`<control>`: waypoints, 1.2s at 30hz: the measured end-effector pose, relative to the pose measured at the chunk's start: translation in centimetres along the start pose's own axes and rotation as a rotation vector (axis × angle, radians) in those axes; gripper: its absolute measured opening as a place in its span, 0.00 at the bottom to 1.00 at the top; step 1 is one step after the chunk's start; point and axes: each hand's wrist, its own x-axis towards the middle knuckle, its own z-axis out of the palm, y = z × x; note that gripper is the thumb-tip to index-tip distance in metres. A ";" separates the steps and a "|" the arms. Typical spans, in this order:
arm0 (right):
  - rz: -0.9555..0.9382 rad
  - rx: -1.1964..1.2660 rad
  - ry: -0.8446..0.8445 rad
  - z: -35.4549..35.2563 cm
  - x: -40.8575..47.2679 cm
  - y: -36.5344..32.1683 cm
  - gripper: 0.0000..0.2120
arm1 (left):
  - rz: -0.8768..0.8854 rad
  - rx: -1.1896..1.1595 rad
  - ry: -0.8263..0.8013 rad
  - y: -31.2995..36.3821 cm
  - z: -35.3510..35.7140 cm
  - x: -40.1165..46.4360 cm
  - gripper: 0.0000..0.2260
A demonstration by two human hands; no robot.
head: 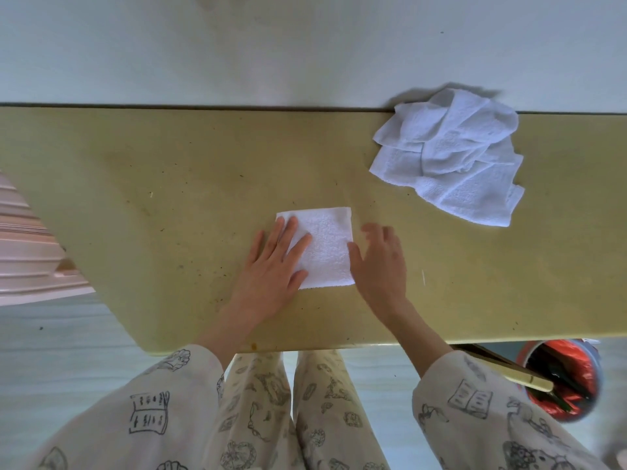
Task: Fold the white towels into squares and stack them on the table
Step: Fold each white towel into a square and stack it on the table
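Observation:
A white towel folded into a square [327,244] lies flat on the yellowish table [169,198], near its front edge. My left hand [271,266] rests flat on the towel's left side, fingers spread. My right hand [380,262] sits just off the towel's right edge, fingers apart, thumb touching the edge. A loose heap of unfolded white towels [448,156] lies at the back right of the table, against the wall.
A pale wall [305,45] runs along the table's far edge. A pink ribbed object [27,249] stands at the left, beside the table. Below the table's front right edge is a round bin with a red liner [563,381].

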 end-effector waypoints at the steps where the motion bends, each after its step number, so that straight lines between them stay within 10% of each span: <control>1: -0.178 -0.104 0.081 0.7 -0.5 -0.1 0.15 | 0.004 0.002 -0.004 0.0 0.0 0.0 0.25; 4: -0.467 -0.279 0.073 3.4 -0.7 0.1 0.21 | 0.018 -0.003 -0.016 -0.2 0.0 0.0 0.25; 29: -0.440 -0.262 -0.092 3.2 0.2 1.1 0.29 | -0.021 -0.113 -0.047 -1.0 -0.9 -0.5 0.32; 36: -0.481 -0.338 -0.038 3.1 -2.2 0.7 0.21 | -0.890 -0.486 0.090 1.7 -4.0 -0.8 0.22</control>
